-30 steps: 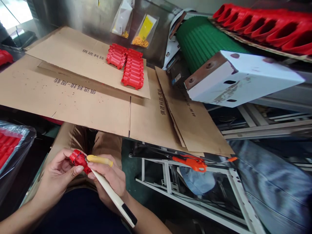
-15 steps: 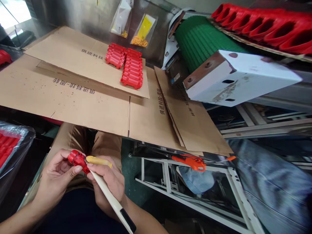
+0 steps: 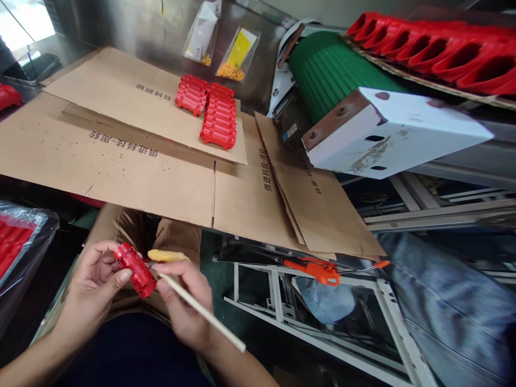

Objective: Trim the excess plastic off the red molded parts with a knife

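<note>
Below the table edge, my left hand (image 3: 94, 282) is closed around one end of a red cylindrical plastic part (image 3: 136, 271), with the thumb along its side. The part lies tilted, its slotted side facing up. My right hand (image 3: 187, 295) grips a slim cream-coloured handle (image 3: 205, 312) of a tool, which slants down to the right; the tool's working end is hidden at the fingers. A yellow cover, like a finger cot (image 3: 165, 255), shows on one right finger. The right fingertips are at the lower end of the red part.
Several similar red parts (image 3: 220, 118) sit on cardboard sheets (image 3: 169, 183). Behind them lie plastic bags (image 3: 237, 54) with yellow contents. A green conveyor belt (image 3: 330, 70) carries red pieces at right. An orange air gun (image 3: 318, 270) hangs below the table; another person's denim-clad leg (image 3: 455, 312) is beside it.
My right hand has shifted slightly right and turned the handle, now seen edge-on instead of broad with its black end. More of the red part shows between my hands.
</note>
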`<state>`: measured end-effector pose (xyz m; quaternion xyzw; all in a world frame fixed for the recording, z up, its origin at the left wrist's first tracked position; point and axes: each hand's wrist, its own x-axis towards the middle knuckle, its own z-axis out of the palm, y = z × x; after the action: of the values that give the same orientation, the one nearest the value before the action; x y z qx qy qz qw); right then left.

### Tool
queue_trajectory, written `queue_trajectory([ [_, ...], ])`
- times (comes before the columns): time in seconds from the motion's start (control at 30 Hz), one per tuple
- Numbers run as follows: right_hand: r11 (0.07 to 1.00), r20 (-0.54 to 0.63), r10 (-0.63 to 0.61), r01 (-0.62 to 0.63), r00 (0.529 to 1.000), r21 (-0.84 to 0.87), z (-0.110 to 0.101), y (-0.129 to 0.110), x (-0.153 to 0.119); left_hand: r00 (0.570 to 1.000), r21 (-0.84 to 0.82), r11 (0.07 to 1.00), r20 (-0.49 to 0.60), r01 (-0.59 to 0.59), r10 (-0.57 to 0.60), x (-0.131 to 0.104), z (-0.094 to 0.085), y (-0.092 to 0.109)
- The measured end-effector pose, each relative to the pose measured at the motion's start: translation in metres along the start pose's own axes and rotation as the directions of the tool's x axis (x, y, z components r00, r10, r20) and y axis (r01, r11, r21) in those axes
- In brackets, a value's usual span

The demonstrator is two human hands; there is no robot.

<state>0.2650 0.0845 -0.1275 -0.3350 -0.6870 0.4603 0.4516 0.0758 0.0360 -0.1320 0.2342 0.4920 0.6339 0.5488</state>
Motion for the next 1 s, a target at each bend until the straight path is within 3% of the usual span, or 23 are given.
queue_trajectory([
  [0.13, 0.968, -0.075, 0.228, -0.219, 0.971, 0.119, -0.011, 0.005, 0.006, 0.958, -0.111, 0.951, 0.026, 0.287, -0.286, 0.001, 0.009, 0.018],
  [0.23, 0.923, 0.053, 0.376, -0.379, 0.925, 0.064, -0.011, 0.006, 0.018, 0.890, -0.061, 0.888, 0.054, 0.456, -0.453, -0.001, 0.011, 0.026],
  [0.3, 0.844, 0.197, 0.495, -0.522, 0.847, 0.122, -0.009, 0.006, 0.023, 0.876, -0.053, 0.875, 0.081, 0.481, -0.476, -0.003, 0.010, 0.027],
  [0.37, 0.764, 0.288, 0.562, -0.620, 0.776, 0.178, -0.007, 0.006, 0.023, 0.917, -0.010, 0.921, 0.100, 0.389, -0.386, -0.006, 0.009, 0.026],
  [0.4, 0.767, 0.290, 0.563, -0.620, 0.774, 0.166, -0.006, 0.006, 0.021, 0.948, 0.045, 0.952, 0.089, 0.302, -0.305, -0.007, 0.008, 0.025],
  [0.47, 0.881, 0.213, 0.457, -0.473, 0.863, 0.025, -0.006, 0.004, 0.016, 0.989, 0.190, 0.972, 0.015, 0.141, -0.146, -0.008, 0.008, 0.022],
  [0.53, 0.968, 0.109, 0.193, -0.171, 0.975, -0.183, -0.008, 0.000, 0.012, 0.994, 0.228, 0.970, -0.087, 0.090, -0.072, -0.008, 0.009, 0.020],
  [0.57, 0.967, 0.081, 0.049, -0.027, 0.996, -0.252, -0.010, -0.002, 0.011, 0.989, 0.185, 0.978, -0.124, 0.098, -0.075, -0.006, 0.010, 0.019],
  [0.63, 0.954, 0.072, -0.144, 0.157, 0.987, -0.256, -0.013, -0.005, 0.009, 0.982, 0.058, 0.989, -0.145, 0.133, -0.124, -0.004, 0.010, 0.017],
  [0.7, 0.959, 0.097, -0.216, 0.230, 0.972, -0.164, -0.015, -0.005, 0.008, 0.982, -0.013, 0.988, -0.107, 0.157, -0.157, -0.001, 0.010, 0.016],
  [0.8, 0.965, 0.101, -0.238, 0.247, 0.966, -0.085, -0.012, -0.003, 0.007, 0.984, -0.019, 0.985, -0.044, 0.170, -0.171, 0.000, 0.009, 0.015],
  [1.0, 0.958, 0.074, -0.268, 0.274, 0.961, -0.081, -0.005, 0.001, 0.007, 0.984, -0.020, 0.986, -0.061, 0.166, -0.167, -0.004, 0.013, 0.017],
])
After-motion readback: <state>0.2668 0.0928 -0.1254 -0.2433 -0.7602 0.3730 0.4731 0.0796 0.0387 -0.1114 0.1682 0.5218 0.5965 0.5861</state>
